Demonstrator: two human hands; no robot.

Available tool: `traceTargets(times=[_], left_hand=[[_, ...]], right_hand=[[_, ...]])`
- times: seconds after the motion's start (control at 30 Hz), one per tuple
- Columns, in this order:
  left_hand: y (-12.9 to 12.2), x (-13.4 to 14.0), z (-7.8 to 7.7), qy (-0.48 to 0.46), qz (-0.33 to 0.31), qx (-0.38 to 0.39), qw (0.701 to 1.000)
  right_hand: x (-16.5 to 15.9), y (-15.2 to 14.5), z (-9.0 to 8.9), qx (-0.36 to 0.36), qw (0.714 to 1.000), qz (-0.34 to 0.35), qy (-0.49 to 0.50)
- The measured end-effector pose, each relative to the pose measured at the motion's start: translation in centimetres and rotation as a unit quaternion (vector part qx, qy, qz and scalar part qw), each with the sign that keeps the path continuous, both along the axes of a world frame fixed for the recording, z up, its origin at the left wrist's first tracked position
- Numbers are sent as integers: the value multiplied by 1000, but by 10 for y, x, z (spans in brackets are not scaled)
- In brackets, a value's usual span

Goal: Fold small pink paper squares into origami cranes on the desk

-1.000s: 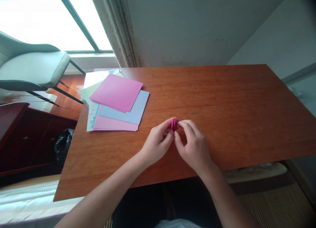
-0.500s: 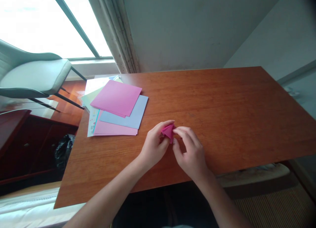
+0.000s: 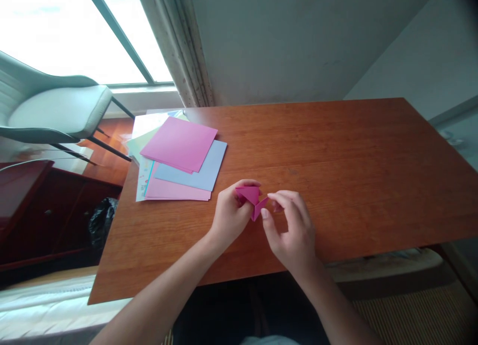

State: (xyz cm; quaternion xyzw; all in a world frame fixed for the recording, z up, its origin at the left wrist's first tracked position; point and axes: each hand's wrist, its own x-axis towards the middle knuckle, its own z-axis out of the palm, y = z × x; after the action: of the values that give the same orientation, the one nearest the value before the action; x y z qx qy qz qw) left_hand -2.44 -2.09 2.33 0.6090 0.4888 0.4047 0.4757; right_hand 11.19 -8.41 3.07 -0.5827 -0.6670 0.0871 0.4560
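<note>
Left hand grips pink paper; flap juts right.

Before me stretches a reddish-brown wooden surface, its far edge near a grey-green wall. On my right a paler wall meets it at a slant. To my left, bright white daylight floods through a window, beside which a patterned curtain hangs. Below it I see a pale chair with dark legs, glossy reddish floor, and a dark red cabinet.
</note>
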Motion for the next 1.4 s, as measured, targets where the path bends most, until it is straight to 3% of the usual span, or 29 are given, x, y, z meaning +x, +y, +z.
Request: traceTargets(times=[0.17,0.4,0.8,1.13,1.4], left_hand=[[0,0,2,5,21,2,1000],[-1,1,1,8,-4,5,1000],[-6,0,-3,127,-112,146,975],[-2,-3,-1,30,-137,95,986],[-4,-2,-4,11,-151,47,987]], right_hand=[[-6,0,-4,-24,1000,11,-5],[-6,4,-6,-44,997,33,-50],[10,14,-7,-70,993,-29,-88],[27,15,-2,-92,993,34,65],[38,13,-9,-98,986,130,18]])
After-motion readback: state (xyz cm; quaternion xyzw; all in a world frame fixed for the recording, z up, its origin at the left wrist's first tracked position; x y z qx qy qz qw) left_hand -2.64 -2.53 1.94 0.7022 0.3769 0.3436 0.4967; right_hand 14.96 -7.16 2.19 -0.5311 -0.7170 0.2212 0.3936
